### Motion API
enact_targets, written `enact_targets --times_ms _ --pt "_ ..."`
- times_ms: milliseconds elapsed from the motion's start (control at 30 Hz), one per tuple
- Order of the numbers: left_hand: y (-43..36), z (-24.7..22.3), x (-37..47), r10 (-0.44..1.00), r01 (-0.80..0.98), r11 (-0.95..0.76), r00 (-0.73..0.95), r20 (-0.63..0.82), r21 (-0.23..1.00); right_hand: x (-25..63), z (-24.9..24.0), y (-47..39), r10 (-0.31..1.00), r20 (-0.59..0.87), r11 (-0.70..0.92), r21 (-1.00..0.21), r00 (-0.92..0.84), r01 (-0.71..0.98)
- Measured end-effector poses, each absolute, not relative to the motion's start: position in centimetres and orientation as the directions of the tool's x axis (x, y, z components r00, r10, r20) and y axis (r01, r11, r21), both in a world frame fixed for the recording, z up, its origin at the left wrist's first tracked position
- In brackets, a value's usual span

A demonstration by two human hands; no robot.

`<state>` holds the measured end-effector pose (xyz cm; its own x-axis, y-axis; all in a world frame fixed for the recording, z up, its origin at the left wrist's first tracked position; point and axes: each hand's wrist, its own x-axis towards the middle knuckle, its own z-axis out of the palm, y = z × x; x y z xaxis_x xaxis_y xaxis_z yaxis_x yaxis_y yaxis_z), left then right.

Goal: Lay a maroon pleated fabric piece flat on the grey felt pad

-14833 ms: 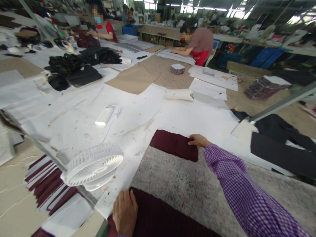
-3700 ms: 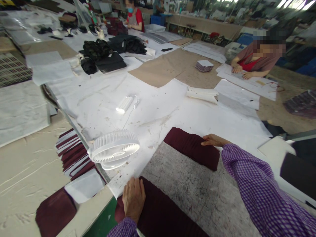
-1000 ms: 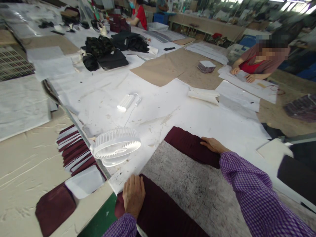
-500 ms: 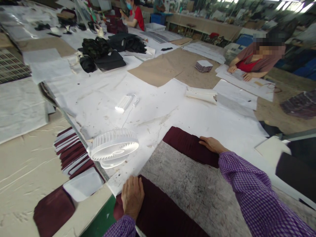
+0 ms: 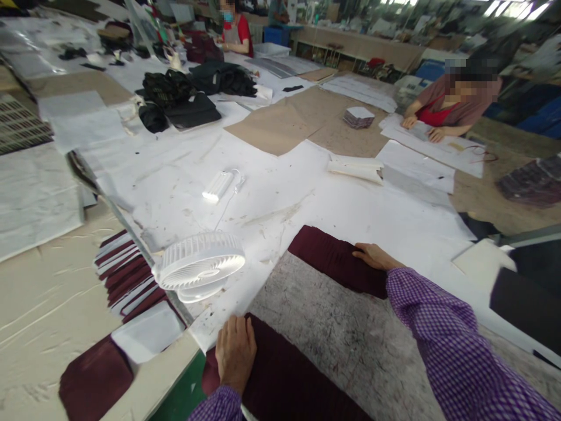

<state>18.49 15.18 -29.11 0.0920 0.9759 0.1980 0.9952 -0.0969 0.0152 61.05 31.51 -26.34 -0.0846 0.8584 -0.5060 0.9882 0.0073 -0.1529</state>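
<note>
A grey mottled board [image 5: 346, 327] lies before me with dark maroon cloth on two sides of it. My left hand [image 5: 236, 352] is closed on the left end of the nearer maroon cloth [image 5: 293, 374], its fingers together over the edge. At the far side, my right hand [image 5: 373, 256] rests on the smaller maroon stack [image 5: 335, 257], its fingers close together and the thumb hidden. Left of the board stands a white fan [image 5: 201, 263]. Maroon and white pieces [image 5: 131, 275] lie in a fanned row further left, beside a maroon stack [image 5: 96, 374].
A white device with a cable [image 5: 218, 186] and a rolled white sheet [image 5: 355, 168] lie on the white-covered table [image 5: 272, 193]. Dark clothes [image 5: 193, 111] are piled further back. One person [image 5: 456, 105] works at the right, another [image 5: 239, 35] at the back.
The view has shifted very slightly. Both hands stay where they were on the maroon cloth. The person at the back has lowered their hands.
</note>
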Motion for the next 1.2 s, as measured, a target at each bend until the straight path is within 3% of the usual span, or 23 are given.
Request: enact_targets --times_ms 567,767,1067,1200 --pt "15.2 -29.0 18.5 0.976 0.996 -0.077 0.064 0.209 0.052 61.3 -25.0 29.7 0.882 -0.471 -0.097 -0.119 0.030 0.988" --pt "15.1 -29.0 18.5 0.977 0.996 -0.073 0.061 0.204 0.053 60.8 -22.7 29.5 0.899 -0.436 -0.029 -0.154 -0.042 0.988" --pt "15.2 -29.0 18.5 0.979 0.996 -0.081 0.071 0.193 0.047 58.4 -19.1 27.8 0.936 -0.336 0.093 -0.046 -0.103 0.995" --pt "15.1 -29.1 18.5 0.978 0.996 -0.077 0.067 0.196 0.046 57.2 -17.0 27.0 0.935 -0.323 0.128 -0.072 -0.145 0.989"
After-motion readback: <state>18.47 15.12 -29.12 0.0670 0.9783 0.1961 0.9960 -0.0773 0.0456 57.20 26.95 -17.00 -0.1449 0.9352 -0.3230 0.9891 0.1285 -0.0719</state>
